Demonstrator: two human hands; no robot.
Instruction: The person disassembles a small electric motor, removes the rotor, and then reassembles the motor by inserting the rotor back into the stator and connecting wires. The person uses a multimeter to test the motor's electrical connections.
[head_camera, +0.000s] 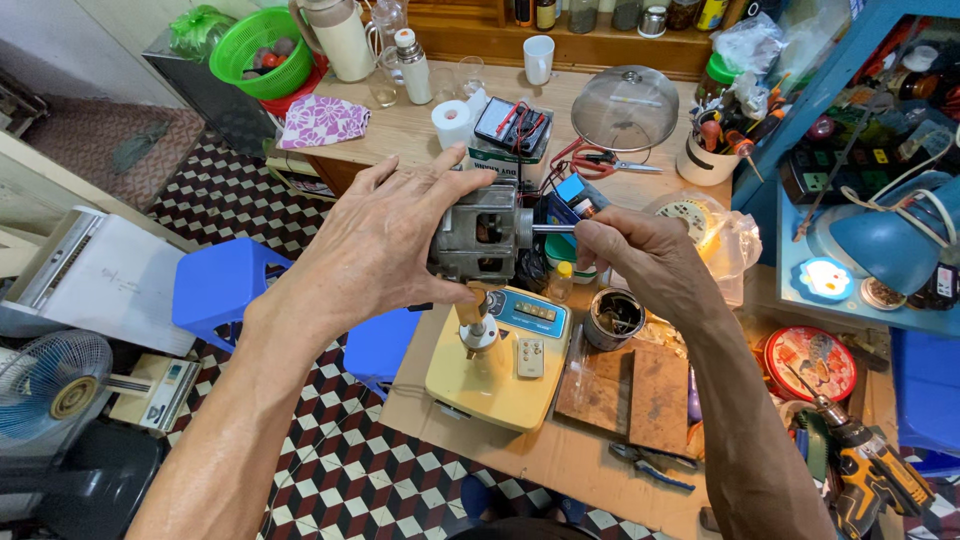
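Observation:
My left hand (375, 245) grips a small grey electric motor (485, 240) from the left and holds it up above the wooden workbench (540, 450). A thin metal shaft (552, 228) sticks out of the motor's right end. My right hand (645, 262) has its fingers closed on the tip of that shaft. Below the motor lies a cream and blue appliance body (500, 365) with a small upright spindle (478, 335).
Around it lie a dark round tin (612, 318), a wooden board (632, 390), pliers (652, 465), a cordless drill (865, 470), a red round tin (810, 362), a multimeter (512, 125), a glass lid (625, 105) and scissors (600, 165). Blue stools (220, 290) and a fan (50, 385) stand on the checkered floor at left.

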